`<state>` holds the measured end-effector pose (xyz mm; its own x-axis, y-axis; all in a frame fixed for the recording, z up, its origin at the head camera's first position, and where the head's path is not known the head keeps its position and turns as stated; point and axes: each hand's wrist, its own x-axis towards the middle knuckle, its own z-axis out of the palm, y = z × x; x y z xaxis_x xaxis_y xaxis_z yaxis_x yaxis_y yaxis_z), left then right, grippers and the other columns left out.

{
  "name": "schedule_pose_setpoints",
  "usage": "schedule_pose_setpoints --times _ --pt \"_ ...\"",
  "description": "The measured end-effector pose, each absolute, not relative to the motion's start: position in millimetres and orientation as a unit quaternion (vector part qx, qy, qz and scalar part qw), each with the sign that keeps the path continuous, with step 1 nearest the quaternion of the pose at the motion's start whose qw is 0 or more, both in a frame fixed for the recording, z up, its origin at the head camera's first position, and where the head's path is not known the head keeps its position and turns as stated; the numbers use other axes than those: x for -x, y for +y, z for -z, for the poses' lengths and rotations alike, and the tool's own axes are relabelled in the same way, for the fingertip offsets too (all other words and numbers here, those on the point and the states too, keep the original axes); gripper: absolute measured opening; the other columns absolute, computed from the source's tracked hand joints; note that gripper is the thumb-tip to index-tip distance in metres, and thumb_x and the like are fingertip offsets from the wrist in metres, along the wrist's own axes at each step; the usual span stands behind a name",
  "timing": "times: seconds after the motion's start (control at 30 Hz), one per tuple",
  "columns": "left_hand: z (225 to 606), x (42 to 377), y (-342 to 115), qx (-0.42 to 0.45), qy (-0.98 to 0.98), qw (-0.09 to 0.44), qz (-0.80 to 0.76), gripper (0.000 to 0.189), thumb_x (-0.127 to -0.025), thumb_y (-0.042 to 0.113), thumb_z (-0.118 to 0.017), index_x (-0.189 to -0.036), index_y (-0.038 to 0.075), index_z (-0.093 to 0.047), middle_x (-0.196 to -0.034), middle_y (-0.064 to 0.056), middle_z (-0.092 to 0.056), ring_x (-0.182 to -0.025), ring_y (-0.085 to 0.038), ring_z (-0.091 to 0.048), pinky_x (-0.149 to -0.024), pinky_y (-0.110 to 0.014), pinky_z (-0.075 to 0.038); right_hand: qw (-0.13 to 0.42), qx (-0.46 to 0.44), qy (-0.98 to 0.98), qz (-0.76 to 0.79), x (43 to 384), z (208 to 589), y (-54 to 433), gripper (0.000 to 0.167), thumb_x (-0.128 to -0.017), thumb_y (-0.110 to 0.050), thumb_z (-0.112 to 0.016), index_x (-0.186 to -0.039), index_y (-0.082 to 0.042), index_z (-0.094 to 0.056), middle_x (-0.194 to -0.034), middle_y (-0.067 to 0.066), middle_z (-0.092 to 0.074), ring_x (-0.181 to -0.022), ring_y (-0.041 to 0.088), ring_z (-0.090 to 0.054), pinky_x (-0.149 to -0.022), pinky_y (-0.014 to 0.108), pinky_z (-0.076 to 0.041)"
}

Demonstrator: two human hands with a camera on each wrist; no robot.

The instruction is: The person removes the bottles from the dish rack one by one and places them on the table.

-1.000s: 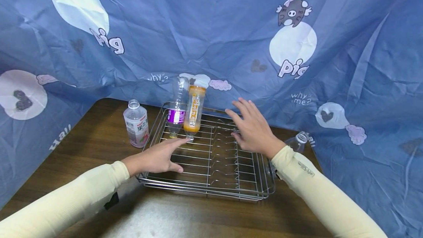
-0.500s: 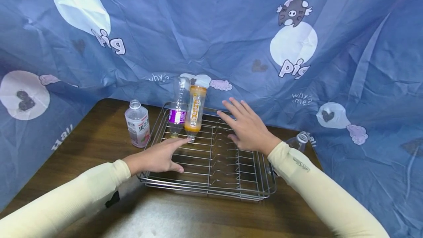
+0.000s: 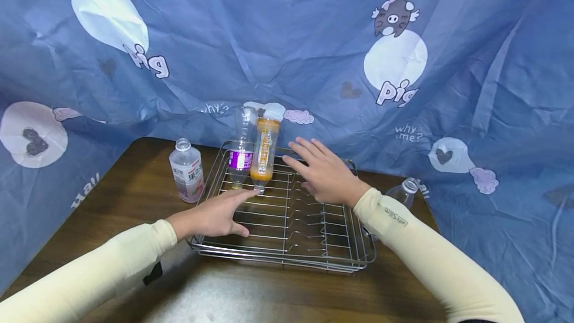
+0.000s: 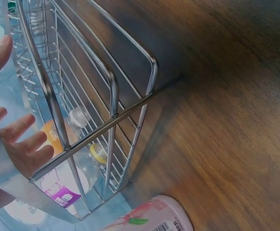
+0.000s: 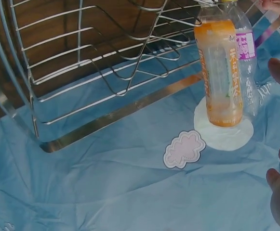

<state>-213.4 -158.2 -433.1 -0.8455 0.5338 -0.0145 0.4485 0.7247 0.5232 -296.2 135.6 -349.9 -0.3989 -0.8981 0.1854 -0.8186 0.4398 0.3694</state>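
Observation:
Two empty plastic bottles stand neck-down in the wire dish rack [image 3: 280, 258] in the head view. One is an orange-and-clear bottle [image 3: 265, 146]; to its left is a clear bottle with a purple label [image 3: 240, 159]. My left hand [image 3: 215, 215] hovers over the rack's left side, fingers extended and thumb apart. Its fingertips overlap the orange bottle's neck in view; contact cannot be told. My right hand [image 3: 329, 176] is over the rack's back right, fingers spread, to the right of the orange bottle and apart from it. Neither hand holds anything.
A pink-labelled bottle [image 3: 187, 176] stands upright on the wooden table [image 3: 211, 295], left of the rack. Another clear bottle [image 3: 405, 192] is at the right, partly hidden by my right forearm. A blue printed cloth [image 3: 287, 39] hangs behind the table.
My right hand has moved left over the rack, closer to the orange bottle. My left hand and the bottles stay where they were.

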Motion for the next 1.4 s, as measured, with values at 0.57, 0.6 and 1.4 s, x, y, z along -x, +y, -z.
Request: schedule_pose_setpoints --times 0.57,0.6,1.4 --pt "436.2 212.0 -154.8 -0.271 0.924 0.084 -0.254 0.096 -0.078 0.037 -0.088 -0.157 0.015 -0.037 -0.152 -0.021 -0.043 -0.138 -0.040 -0.042 -0.112 -0.058 -0.036 0.176 -0.532 -0.817 0.138 306.5 361.3 110.5 0.074 -0.083 -0.023 -0.078 -0.150 -0.016 -0.047 -0.159 0.017 -0.035 -0.150 0.036 -0.022 -0.123 0.052 -0.018" --pt "436.3 212.1 -154.9 -0.272 0.925 0.084 -0.253 0.096 -0.078 0.038 -0.088 -0.157 0.015 -0.037 -0.152 -0.021 -0.043 -0.138 -0.040 -0.042 -0.112 -0.059 -0.036 0.178 -0.532 -0.815 0.141 306.8 361.1 109.3 0.073 -0.084 -0.023 -0.077 -0.150 -0.016 -0.047 -0.158 0.016 -0.035 -0.150 0.036 -0.022 -0.123 0.051 -0.018" --pt "431.5 212.5 -151.6 -0.281 0.927 0.091 -0.233 0.098 -0.078 0.044 -0.086 -0.158 0.018 -0.036 -0.153 -0.022 -0.042 -0.140 -0.041 -0.040 -0.113 -0.060 -0.035 0.211 -0.567 -0.772 0.192 312.4 358.5 88.8 0.064 -0.083 -0.015 -0.075 -0.144 -0.014 -0.054 -0.154 0.014 -0.044 -0.147 0.033 -0.031 -0.123 0.051 -0.017"
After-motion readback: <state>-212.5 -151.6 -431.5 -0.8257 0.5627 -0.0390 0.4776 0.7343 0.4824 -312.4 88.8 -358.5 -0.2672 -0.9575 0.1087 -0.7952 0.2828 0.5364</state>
